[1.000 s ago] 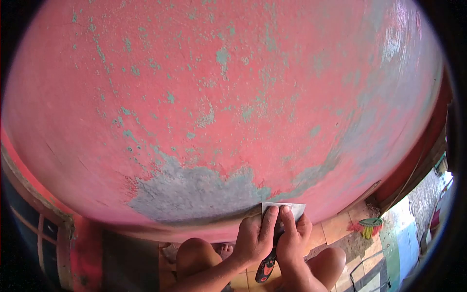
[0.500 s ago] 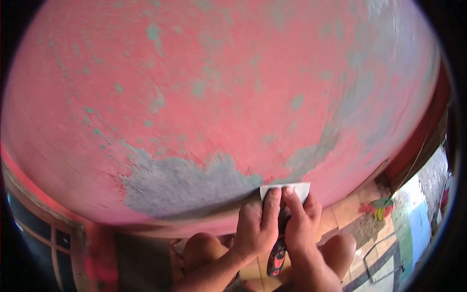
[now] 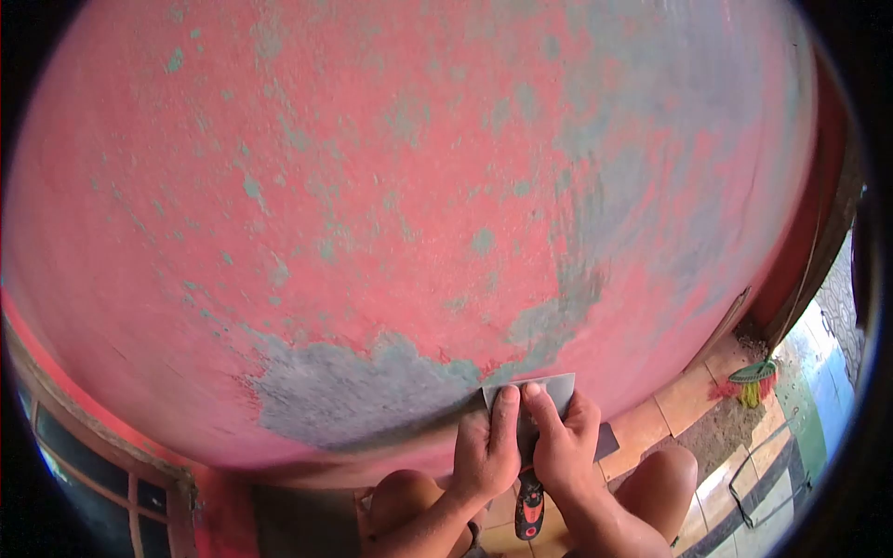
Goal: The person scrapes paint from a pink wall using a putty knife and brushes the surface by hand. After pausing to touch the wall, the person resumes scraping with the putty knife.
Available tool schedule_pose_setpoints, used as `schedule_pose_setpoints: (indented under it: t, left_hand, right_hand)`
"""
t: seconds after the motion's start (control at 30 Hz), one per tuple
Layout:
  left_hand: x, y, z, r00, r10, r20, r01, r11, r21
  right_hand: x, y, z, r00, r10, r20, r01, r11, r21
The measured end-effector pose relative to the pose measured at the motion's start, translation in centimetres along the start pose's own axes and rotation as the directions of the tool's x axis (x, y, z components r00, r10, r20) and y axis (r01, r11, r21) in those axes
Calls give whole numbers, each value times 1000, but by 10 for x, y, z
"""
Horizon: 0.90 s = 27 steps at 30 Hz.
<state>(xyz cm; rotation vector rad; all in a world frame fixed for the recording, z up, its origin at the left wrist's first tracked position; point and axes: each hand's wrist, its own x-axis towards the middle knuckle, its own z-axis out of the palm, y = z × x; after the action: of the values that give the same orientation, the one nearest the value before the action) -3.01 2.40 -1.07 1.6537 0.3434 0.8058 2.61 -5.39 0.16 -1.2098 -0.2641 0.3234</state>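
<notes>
A wide-bladed paint scraper with a black and red handle is gripped in both hands, its metal blade edge against the lower wall. My left hand closes on its left side, thumb pressed on the blade. From the right side my right hand is wrapped round it, its thumb on the blade too. The wall's pink paint is worn, with green flecks. Left of the blade lies a bare grey patch, and a greenish patch is just above the blade.
My bent knees are on either side of my forearms. A broom with green, red and yellow bristles lies on the tiled floor at right, near dirt. A window frame is at lower left.
The view has shifted, so the wall pattern sits lower and to the left. Both hands still hold the scraper near the same greenish edge; its blade has tilted slightly.
</notes>
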Motion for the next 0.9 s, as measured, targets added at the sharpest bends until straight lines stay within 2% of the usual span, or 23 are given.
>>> schedule_pose_setpoints:
  t: [0.17, 0.23, 0.27, 0.33, 0.43, 0.5, 0.53, 0.6, 0.7, 0.77, 0.83, 0.9]
  left_hand:
    - [4, 15, 4, 999, -31, -15, 31, 999, -41]
    - [4, 19, 10, 998, -28, -50, 25, 997, -73]
    - [-1, -2, 2, 999, -47, -6, 47, 998, -52]
    - [6, 2, 9, 998, 35, -45, -36, 999, -29]
    - [8, 11, 3, 1000, 1, 3, -1, 999, -32]
    - [5, 17, 4, 988, -153, 9, 154, 983, -104]
    - [2, 12, 4, 991, -136, 3, 135, 985, -109]
    - [-1, 2, 5, 996, -91, -8, 90, 989, -118]
    - [2, 7, 9, 999, 30, -23, -30, 1000, -6]
    - [4, 8, 3, 999, -36, 32, 37, 999, -33]
    - [12, 23, 6, 995, -87, 38, 91, 988, -127]
    - [6, 21, 7, 999, -44, 5, 44, 997, -61]
  right_hand:
    - [5, -22, 0, 998, 47, 46, -47, 999, -12]
    - [2, -10, -1, 999, -44, 13, 45, 997, -60]
    - [0, -2, -1, 999, -49, -7, 48, 998, -31]
    - [3, -2, 1, 999, -50, -14, 50, 999, 0]
    - [1, -12, -2, 1000, 6, 9, -6, 1000, 3]
    - [2, -21, 1, 1000, 7, 9, -8, 999, 41]
    - [1, -13, -2, 999, -40, -12, 40, 998, -57]
    - [-3, 2, -4, 999, -43, -31, 42, 999, -21]
    - [2, -5, -4, 999, -44, -13, 43, 998, -49]
    - [4, -25, -4, 998, -64, 26, 66, 989, -129]
    - [0, -22, -5, 999, -45, 12, 46, 993, -104]
    - [2, -18, -2, 998, -60, -8, 59, 996, -60]
